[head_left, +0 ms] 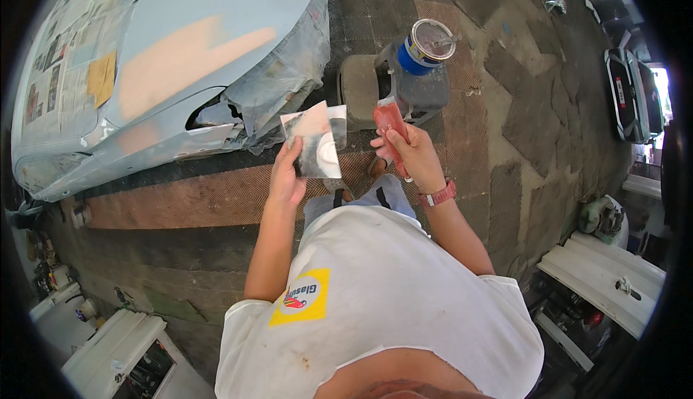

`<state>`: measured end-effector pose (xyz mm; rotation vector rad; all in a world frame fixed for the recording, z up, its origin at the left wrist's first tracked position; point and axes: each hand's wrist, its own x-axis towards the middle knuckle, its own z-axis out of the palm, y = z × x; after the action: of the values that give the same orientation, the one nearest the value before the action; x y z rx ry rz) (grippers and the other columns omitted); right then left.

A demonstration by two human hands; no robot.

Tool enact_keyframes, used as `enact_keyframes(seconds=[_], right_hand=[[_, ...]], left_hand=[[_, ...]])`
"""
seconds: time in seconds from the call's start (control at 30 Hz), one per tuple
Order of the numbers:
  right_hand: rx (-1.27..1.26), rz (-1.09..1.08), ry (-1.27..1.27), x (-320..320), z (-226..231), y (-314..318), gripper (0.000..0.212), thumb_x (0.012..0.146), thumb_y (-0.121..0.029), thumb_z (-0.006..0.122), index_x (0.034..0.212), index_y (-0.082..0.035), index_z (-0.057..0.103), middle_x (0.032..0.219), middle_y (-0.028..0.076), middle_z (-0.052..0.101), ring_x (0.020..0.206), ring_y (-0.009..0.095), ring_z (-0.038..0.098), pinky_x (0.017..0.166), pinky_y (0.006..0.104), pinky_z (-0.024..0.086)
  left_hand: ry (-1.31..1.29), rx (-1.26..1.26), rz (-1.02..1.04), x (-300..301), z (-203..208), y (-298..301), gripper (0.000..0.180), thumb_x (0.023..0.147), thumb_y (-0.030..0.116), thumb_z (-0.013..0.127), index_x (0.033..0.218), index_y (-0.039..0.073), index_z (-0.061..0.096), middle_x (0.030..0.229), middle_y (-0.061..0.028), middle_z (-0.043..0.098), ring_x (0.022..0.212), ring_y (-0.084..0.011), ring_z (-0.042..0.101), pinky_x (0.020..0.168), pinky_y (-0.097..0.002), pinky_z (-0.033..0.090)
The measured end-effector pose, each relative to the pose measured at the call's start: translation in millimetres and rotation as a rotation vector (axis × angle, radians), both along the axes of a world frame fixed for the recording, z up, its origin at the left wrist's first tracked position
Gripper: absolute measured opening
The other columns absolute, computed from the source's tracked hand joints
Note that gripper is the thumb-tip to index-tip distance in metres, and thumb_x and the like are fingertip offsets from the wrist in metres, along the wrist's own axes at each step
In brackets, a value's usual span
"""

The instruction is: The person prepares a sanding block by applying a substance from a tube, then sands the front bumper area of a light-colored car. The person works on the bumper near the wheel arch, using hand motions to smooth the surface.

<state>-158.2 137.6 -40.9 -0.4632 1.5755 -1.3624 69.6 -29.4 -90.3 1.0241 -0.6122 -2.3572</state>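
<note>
My left hand [287, 175] is closed around the near edges of flat, smooth plates that look like putty spreaders [312, 139]. A pale pinkish smear covers part of the front one, and another plate shows behind it. In my right hand [415, 155] a red squeeze tube [390, 126] is gripped, tilted, its upper end pressed flat. The two hands are apart, in front of my body. Beyond the tube, an open blue can [419, 58] with a greyish filling and a tool sticking out stands on a dark grey plastic container [431, 96].
On the left is a light blue car body [173, 20] with peach patches, partly masked with newspaper [54, 67] and plastic sheeting [278, 99]. Worn mats [173, 193] cover the floor. White panels [603, 276] lie at the lower right; another car [626, 96] stands far right.
</note>
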Motion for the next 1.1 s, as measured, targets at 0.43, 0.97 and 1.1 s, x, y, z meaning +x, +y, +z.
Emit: enact_keyframes(seconds=[0.43, 0.97, 1.1], right_hand=[[-0.026, 0.062, 0.161, 12.0, 32.5, -5.3, 0.029, 0.112, -0.021, 0.055, 0.127, 0.0, 0.066, 0.096, 0.004, 0.075, 0.069, 0.006, 0.059, 0.063, 0.0234, 0.049], [0.129, 0.096, 0.607, 15.7, 51.1, -3.6, 0.023, 0.107, -0.023, 0.063, 0.118, -0.006, 0.073, 0.073, 0.002, 0.066, 0.062, 0.012, 0.054, 0.06, 0.0321, 0.046], [0.206, 0.106, 0.695, 24.1, 71.9, -10.0, 0.022, 0.105, -0.024, 0.065, 0.116, -0.008, 0.075, 0.071, 0.006, 0.067, 0.062, 0.018, 0.06, 0.063, 0.0357, 0.048]], left_hand=[[0.053, -0.205, -0.163, -27.6, 29.5, 11.7, 0.041, 0.108, 0.027, 0.063, 0.143, 0.006, 0.058, 0.136, -0.0059, 0.067, 0.123, -0.0156, 0.063, 0.107, -0.0354, 0.05], [0.082, -0.31, -0.201, -35.6, 39.0, 16.3, 0.038, 0.109, 0.028, 0.063, 0.139, 0.003, 0.062, 0.129, -0.0045, 0.071, 0.114, -0.0103, 0.064, 0.103, -0.0297, 0.049], [0.098, -0.35, -0.209, -36.7, 37.2, 16.9, 0.038, 0.11, 0.026, 0.062, 0.139, 0.002, 0.061, 0.128, -0.0054, 0.07, 0.113, -0.0105, 0.064, 0.102, -0.0295, 0.048]])
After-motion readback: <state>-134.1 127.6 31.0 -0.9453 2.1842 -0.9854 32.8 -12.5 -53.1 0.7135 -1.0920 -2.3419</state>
